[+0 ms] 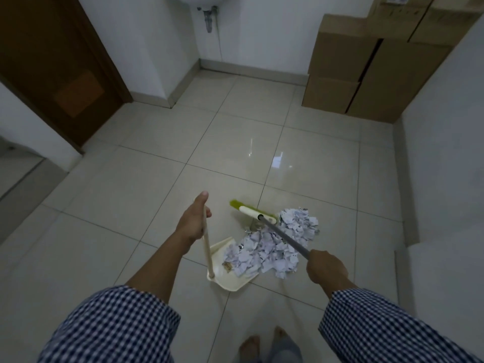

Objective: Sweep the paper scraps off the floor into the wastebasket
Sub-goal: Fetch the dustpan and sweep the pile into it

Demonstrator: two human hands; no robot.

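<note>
Paper scraps (pixel 272 247) lay heaped half in the dustpan (pixel 230 280), half on the floor (pixel 131 205) at its lip. The left hand (pixel 192 222) was clamped on the dustpan's handle (pixel 207 239), the right hand (pixel 327 268) on the broom (pixel 258 211). A hard stroke could push the dustpan back or flick scraps round its side. No wastebasket showed.

scraps (pixel 272 247): white heap | half in cream dustpan (pixel 222 279) | green broom (pixel 255 212) behind
</note>
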